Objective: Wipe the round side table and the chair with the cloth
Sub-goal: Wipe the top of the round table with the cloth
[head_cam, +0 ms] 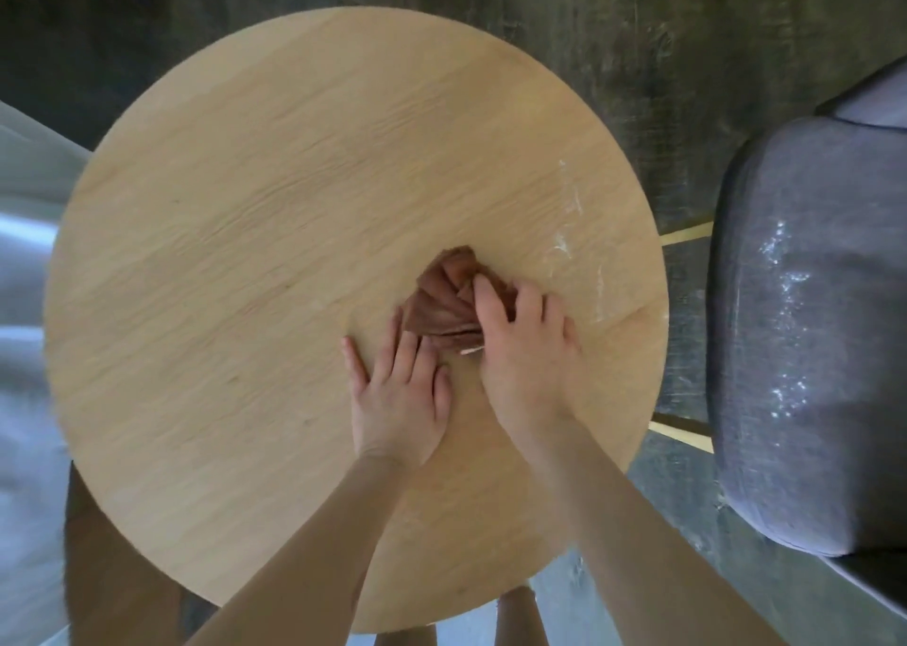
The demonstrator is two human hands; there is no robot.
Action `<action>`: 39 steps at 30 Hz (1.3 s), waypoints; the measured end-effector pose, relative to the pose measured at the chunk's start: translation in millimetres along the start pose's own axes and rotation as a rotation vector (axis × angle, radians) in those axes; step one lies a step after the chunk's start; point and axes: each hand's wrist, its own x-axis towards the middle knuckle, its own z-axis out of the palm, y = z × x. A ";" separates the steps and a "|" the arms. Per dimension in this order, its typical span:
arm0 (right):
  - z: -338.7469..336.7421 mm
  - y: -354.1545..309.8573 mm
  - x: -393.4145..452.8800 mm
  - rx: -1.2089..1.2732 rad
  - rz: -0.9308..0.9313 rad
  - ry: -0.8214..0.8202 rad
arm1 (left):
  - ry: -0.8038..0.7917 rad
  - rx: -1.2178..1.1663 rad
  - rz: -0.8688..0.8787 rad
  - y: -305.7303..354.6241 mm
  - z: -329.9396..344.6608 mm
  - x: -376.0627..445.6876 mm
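Head view, looking straight down. A round light-wood desk (255, 262) is filling most of the frame, centre to left. A crumpled brown cloth (444, 301) is lying on the desk, just right of centre.

The right hand (525, 346) is resting over the cloth's right side, fingers curled down & gripping it, thumb lying across the fabric. The left hand (400, 395) is lying flat on the wood just below & left of the cloth, fingers pressed together & pointing up-frame, fingertips touching the cloth's lower edge; it's not grasping anything. Both bare forearms are coming in from the bottom of the frame, w/ the two hands side by side & nearly touching.

White powdery smears (574, 233) are showing on the desk's right part, near the rim, right of the cloth & apart from it.

At the right edge of the frame, a grey fabric chair (805, 331) is standing just beside the desk, not touching it, w/ white specks (785, 277) scattered over its seat. Dark floor (540, 31) is showing across the top of the frame. Left edge is blurred; can't tell what's there.
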 end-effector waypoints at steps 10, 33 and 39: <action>-26.1 127.1 21.7 -0.041 0.537 0.007 | -0.016 -0.055 -0.026 3.2 2.5 -5.2; -31.1 133.9 118.7 -0.076 0.496 -0.045 | -0.088 -0.075 -0.033 0.7 0.5 -5.5; -39.4 88.7 94.7 -0.057 0.265 0.258 | -0.089 -0.051 -0.023 0.9 2.0 -6.4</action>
